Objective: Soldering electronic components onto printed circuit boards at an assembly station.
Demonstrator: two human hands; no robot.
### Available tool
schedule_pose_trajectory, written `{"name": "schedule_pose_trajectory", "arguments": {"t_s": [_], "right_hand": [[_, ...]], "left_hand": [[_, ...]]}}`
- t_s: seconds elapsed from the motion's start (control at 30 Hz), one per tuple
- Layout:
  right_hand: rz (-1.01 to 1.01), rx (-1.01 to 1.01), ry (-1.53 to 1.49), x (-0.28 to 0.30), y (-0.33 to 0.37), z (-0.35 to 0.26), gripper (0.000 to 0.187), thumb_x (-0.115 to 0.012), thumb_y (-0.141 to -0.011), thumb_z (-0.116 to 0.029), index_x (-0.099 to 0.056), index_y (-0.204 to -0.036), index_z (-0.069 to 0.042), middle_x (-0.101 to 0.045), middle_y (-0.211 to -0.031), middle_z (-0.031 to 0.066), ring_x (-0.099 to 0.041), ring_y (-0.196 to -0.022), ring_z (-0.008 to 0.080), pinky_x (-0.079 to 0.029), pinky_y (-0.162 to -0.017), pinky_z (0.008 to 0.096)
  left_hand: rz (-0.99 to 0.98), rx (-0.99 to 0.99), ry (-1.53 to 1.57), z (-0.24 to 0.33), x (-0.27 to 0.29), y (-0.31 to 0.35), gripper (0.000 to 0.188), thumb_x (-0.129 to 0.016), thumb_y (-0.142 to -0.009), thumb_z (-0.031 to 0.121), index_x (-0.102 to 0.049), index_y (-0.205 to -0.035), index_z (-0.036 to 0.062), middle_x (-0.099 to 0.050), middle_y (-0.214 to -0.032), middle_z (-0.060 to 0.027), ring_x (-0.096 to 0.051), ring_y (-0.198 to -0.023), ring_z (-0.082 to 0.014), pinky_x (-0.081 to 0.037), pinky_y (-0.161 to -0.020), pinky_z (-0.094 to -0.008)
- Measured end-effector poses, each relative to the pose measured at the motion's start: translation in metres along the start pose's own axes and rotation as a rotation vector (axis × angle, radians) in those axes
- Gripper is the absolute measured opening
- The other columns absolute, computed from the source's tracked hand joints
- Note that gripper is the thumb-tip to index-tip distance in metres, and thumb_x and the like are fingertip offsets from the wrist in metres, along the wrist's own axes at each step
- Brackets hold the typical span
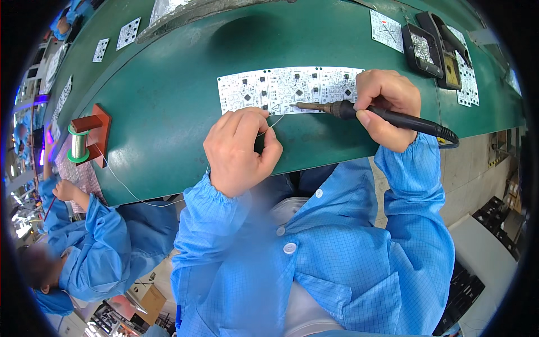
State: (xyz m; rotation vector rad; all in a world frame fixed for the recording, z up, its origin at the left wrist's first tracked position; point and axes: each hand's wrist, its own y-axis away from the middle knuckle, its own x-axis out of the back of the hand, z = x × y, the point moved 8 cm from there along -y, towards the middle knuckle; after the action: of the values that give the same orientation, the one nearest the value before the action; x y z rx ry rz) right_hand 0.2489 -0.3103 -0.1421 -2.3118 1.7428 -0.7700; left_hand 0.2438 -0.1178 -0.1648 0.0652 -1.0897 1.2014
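Note:
A white circuit board panel (pixel 283 84) with small black parts lies flat on the green tabletop in front of me. My right hand (pixel 391 106) is closed round the black handle of a soldering iron (pixel 343 109). Its tip points left and reaches the lower middle of the panel; whether it touches the surface I cannot tell. At the panel's lower left edge, my left hand (pixel 240 149) is closed on thin solder wire (pixel 277 120), whose end rises toward the iron's tip. More of the wire runs left to a spool (pixel 78 146) on a reddish-brown stand (pixel 102 132).
At the far right stand a black iron holder (pixel 447 48) and a tray of silvery bits (pixel 421 49), beside more boards (pixel 386 31). Smaller boards (pixel 128 33) lie far left. The iron's cable (pixel 446 135) bends over the table edge. A co-worker in blue (pixel 106 241) sits to the left.

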Motion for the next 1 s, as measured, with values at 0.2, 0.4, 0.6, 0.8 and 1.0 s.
{"name": "schedule_pose_trajectory", "arguments": {"t_s": [0.2, 0.4, 0.6, 0.8, 1.0], "right_hand": [[-0.033, -0.011, 0.012, -0.002, 0.000, 0.001, 0.016, -0.060, -0.066, -0.012, -0.049, -0.067, -0.001, -0.044, -0.056, 0.0050, -0.039, -0.049, 0.0149, -0.026, -0.044, 0.0283], [0.021, 0.041, 0.017, 0.004, 0.004, -0.005, 0.014, -0.059, -0.067, -0.010, -0.049, -0.069, 0.000, -0.045, -0.059, 0.0057, -0.039, -0.051, 0.0151, -0.027, -0.047, 0.0281], [-0.004, -0.018, -0.013, 0.005, 0.005, -0.001, 0.013, -0.059, -0.069, -0.008, -0.049, -0.071, 0.000, -0.044, -0.062, 0.0060, -0.039, -0.055, 0.0148, -0.028, -0.050, 0.0276], [0.060, -0.009, -0.055, 0.008, 0.006, 0.000, 0.012, -0.058, -0.071, -0.007, -0.048, -0.073, 0.000, -0.045, -0.065, 0.0052, -0.039, -0.057, 0.0129, -0.028, -0.050, 0.0264], [0.691, -0.071, -0.019, 0.087, 0.045, 0.011, 0.012, -0.060, -0.075, -0.004, -0.052, -0.082, 0.000, -0.053, -0.072, 0.0058, -0.047, -0.060, 0.0102, -0.037, -0.055, 0.0208]], "left_hand": [[0.007, -0.007, 0.002, 0.001, 0.000, 0.000, 0.012, -0.061, -0.060, 0.001, -0.053, -0.068, 0.0049, -0.063, -0.077, -0.0085, -0.059, -0.066, -0.0253, -0.047, -0.057, -0.0328], [0.000, -0.011, -0.008, 0.003, -0.001, 0.000, 0.012, -0.061, -0.059, 0.001, -0.053, -0.068, 0.0050, -0.063, -0.077, -0.0082, -0.059, -0.067, -0.0253, -0.047, -0.057, -0.0327], [-0.001, -0.024, -0.007, 0.004, -0.002, -0.002, 0.013, -0.061, -0.059, 0.000, -0.053, -0.068, 0.0052, -0.062, -0.077, -0.0082, -0.059, -0.068, -0.0258, -0.047, -0.058, -0.0329], [0.080, 0.189, 0.115, -0.014, 0.010, 0.004, 0.012, -0.061, -0.065, -0.002, -0.053, -0.072, 0.0039, -0.060, -0.073, -0.0076, -0.057, -0.059, -0.0197, -0.045, -0.052, -0.0279], [0.241, 0.313, 0.186, -0.020, 0.018, 0.008, 0.007, -0.058, -0.081, 0.002, -0.052, -0.078, -0.0002, -0.050, -0.058, -0.0023, -0.045, -0.049, -0.0057, -0.037, -0.045, -0.0205]]}}
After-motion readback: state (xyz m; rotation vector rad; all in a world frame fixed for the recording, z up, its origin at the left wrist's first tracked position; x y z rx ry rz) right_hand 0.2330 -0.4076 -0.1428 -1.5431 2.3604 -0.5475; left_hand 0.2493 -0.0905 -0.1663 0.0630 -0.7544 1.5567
